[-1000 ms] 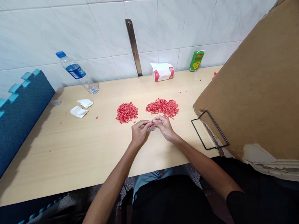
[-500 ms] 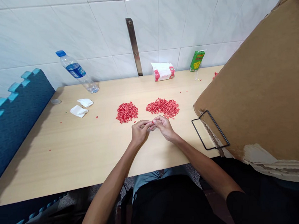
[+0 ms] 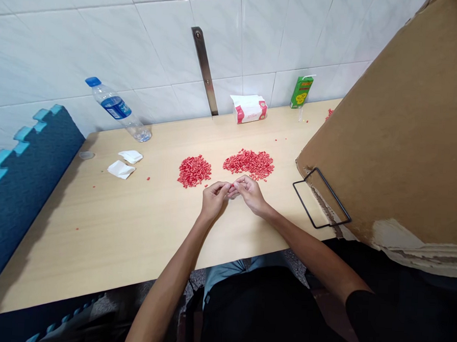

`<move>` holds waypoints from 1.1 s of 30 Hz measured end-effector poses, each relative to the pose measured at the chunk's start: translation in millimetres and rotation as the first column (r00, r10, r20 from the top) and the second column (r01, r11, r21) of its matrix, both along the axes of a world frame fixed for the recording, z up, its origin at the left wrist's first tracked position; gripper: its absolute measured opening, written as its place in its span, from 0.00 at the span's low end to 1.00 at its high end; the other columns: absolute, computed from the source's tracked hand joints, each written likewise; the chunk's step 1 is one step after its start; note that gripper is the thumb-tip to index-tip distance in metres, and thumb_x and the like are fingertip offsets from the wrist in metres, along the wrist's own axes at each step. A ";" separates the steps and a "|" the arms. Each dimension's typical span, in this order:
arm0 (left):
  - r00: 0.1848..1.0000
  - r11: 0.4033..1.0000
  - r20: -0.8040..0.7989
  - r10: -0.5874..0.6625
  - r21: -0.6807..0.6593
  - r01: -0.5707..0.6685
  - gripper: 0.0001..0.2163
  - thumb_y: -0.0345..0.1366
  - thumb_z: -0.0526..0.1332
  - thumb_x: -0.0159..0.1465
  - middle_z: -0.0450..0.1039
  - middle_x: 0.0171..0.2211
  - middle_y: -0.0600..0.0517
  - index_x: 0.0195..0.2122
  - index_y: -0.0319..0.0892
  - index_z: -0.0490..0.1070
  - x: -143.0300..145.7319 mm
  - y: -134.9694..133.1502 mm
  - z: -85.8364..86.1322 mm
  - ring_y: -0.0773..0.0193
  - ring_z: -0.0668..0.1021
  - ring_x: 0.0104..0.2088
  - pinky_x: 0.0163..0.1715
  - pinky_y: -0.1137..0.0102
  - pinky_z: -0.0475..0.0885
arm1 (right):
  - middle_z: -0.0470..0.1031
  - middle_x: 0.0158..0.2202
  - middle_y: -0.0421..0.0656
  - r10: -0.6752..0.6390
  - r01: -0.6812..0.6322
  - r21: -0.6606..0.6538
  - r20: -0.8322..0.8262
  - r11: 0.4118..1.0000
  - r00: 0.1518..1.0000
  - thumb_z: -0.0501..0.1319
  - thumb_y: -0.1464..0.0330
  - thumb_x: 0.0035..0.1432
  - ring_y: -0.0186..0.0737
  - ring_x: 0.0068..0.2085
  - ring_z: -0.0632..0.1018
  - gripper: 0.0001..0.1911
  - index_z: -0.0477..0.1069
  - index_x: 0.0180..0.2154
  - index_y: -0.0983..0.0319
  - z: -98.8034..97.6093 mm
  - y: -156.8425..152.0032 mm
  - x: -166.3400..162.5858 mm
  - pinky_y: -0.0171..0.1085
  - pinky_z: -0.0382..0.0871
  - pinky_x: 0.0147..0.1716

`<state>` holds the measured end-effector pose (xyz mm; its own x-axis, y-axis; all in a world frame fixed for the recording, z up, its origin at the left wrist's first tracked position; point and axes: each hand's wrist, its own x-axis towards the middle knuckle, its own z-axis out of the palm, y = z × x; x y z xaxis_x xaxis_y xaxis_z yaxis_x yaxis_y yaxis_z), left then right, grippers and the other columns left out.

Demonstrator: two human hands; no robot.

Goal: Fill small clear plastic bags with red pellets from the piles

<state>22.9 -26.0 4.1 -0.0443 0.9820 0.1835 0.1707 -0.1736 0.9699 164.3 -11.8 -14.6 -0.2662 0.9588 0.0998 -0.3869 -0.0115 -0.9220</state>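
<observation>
My left hand [image 3: 214, 197] and my right hand [image 3: 250, 194] meet above the table, fingertips pinched together. Between them shows a small red piece [image 3: 232, 185], mostly hidden by the fingers; it resembles the loose pieces on the table. Both hands are closed on it. Just beyond my left hand lies a rounded pile of small red cylindrical pieces [image 3: 194, 171]. A wider pile of similar, somewhat lighter red pieces [image 3: 249, 163] spreads beyond my right hand. One stray red piece [image 3: 206, 185] lies close to my left fingers.
A cardboard panel [image 3: 391, 133] with a black wire handle [image 3: 334, 197] stands on the right. A blue foam mat [image 3: 29, 181] borders the left. Along the wall are a water bottle [image 3: 117, 108], a tissue pack [image 3: 250, 110] and a green drink carton [image 3: 301, 92]. Crumpled tissues [image 3: 121, 169] lie left.
My fingertips have shifted slightly around the small red piece, and more of its red shows between them now. The piles look the same.
</observation>
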 end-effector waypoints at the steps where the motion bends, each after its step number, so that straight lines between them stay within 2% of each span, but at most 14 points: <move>1: 1.000 1.000 -0.012 -0.005 0.009 0.005 0.12 0.43 0.62 0.60 0.79 0.29 0.48 0.30 0.39 0.77 0.1 -0.4 0.4 0.63 0.78 0.31 0.36 0.67 0.74 | 0.77 0.27 0.39 -0.004 0.004 -0.003 -0.003 1.000 1.000 0.64 0.52 0.54 0.34 0.25 0.79 0.20 0.65 0.35 0.61 -0.4 0.0 -0.1 0.35 0.74 0.28; 6: 0.995 0.998 -0.101 -0.012 0.062 0.018 0.10 0.41 0.62 0.59 0.79 0.34 0.48 0.35 0.40 0.77 1.9 -4.7 2.5 0.62 0.79 0.35 0.38 0.67 0.74 | 0.75 0.24 0.38 -0.033 0.033 -0.004 0.007 0.999 0.999 0.65 0.53 0.53 0.34 0.25 0.78 0.19 0.65 0.33 0.61 1.2 0.0 -0.1 0.36 0.74 0.30; 13: 0.972 0.988 -0.214 0.099 0.140 -0.069 0.10 0.40 0.64 0.58 0.79 0.34 0.49 0.37 0.41 0.77 2.5 -5.9 1.6 0.62 0.79 0.35 0.39 0.67 0.73 | 0.75 0.23 0.37 -0.061 0.061 0.019 0.012 0.998 0.998 0.65 0.54 0.53 0.33 0.24 0.77 0.17 0.67 0.31 0.61 7.2 -1.1 0.5 0.34 0.73 0.29; 21: 0.975 0.982 -0.195 0.108 0.173 -0.074 0.07 0.40 0.64 0.59 0.78 0.31 0.51 0.33 0.43 0.78 -0.1 -4.2 -3.8 0.63 0.78 0.34 0.38 0.68 0.72 | 0.77 0.24 0.40 0.047 -0.046 -0.029 0.033 0.999 0.998 0.63 0.50 0.53 0.36 0.23 0.78 0.21 0.68 0.33 0.62 7.5 -2.7 -0.3 0.35 0.73 0.26; 23: 0.973 0.979 -0.192 0.132 0.181 -0.097 0.07 0.40 0.64 0.59 0.78 0.32 0.51 0.33 0.43 0.78 -1.9 -2.5 -2.3 0.63 0.78 0.34 0.38 0.68 0.72 | 0.76 0.25 0.40 0.012 -0.010 -0.033 0.071 0.999 0.997 0.61 0.50 0.55 0.36 0.23 0.77 0.21 0.68 0.34 0.62 8.4 -2.5 1.2 0.36 0.71 0.25; 25: 0.953 0.963 -0.218 0.209 0.216 -0.162 0.07 0.40 0.63 0.60 0.78 0.32 0.51 0.34 0.42 0.78 -7.8 1.2 0.1 0.63 0.78 0.35 0.39 0.68 0.72 | 0.75 0.26 0.40 -0.123 0.119 0.036 0.184 0.992 0.975 0.58 0.51 0.58 0.35 0.23 0.76 0.18 0.68 0.34 0.61 9.2 -1.5 5.9 0.36 0.70 0.25; 26: 0.933 0.948 -0.243 0.266 0.243 -0.207 0.08 0.40 0.63 0.60 0.78 0.32 0.50 0.34 0.42 0.78 -12.5 3.8 1.1 0.62 0.77 0.35 0.40 0.67 0.71 | 0.74 0.26 0.40 -0.226 0.202 0.112 0.274 0.973 0.935 0.57 0.52 0.60 0.35 0.24 0.75 0.17 0.68 0.33 0.60 9.3 -0.5 9.4 0.36 0.69 0.26; 27: 0.905 0.929 -0.277 0.324 0.273 -0.249 0.08 0.40 0.62 0.60 0.77 0.33 0.50 0.34 0.42 0.77 -18.4 6.8 1.6 0.62 0.77 0.36 0.40 0.67 0.71 | 0.74 0.27 0.41 -0.355 0.293 0.213 0.376 0.932 0.856 0.56 0.54 0.61 0.36 0.26 0.74 0.16 0.68 0.32 0.60 9.2 0.9 13.3 0.37 0.68 0.29; 29: 0.838 0.894 -0.353 0.416 0.327 -0.306 0.08 0.39 0.61 0.61 0.77 0.33 0.49 0.33 0.43 0.77 -32.4 13.8 1.2 0.60 0.76 0.37 0.42 0.65 0.70 | 0.74 0.28 0.42 -0.552 0.353 0.429 0.570 0.832 0.609 0.55 0.58 0.63 0.38 0.30 0.74 0.14 0.70 0.31 0.60 8.3 4.8 21.1 0.40 0.66 0.37; 31: 0.770 0.861 -0.406 0.491 0.360 -0.360 0.07 0.39 0.61 0.61 0.77 0.34 0.49 0.33 0.43 0.77 -46.1 20.6 -1.1 0.59 0.76 0.38 0.45 0.63 0.69 | 0.76 0.33 0.44 -0.621 0.302 0.544 0.657 0.783 0.427 0.54 0.62 0.64 0.41 0.36 0.74 0.12 0.72 0.33 0.61 6.9 9.8 26.5 0.42 0.61 0.44; 33: 0.692 0.826 -0.456 0.560 0.369 -0.425 0.06 0.38 0.62 0.60 0.76 0.35 0.48 0.33 0.44 0.77 -55.3 25.6 -3.6 0.56 0.75 0.41 0.47 0.60 0.67 | 0.76 0.37 0.45 -0.616 0.239 0.568 0.716 0.788 0.329 0.54 0.65 0.64 0.42 0.40 0.74 0.11 0.73 0.37 0.61 5.8 15.5 27.8 0.43 0.58 0.46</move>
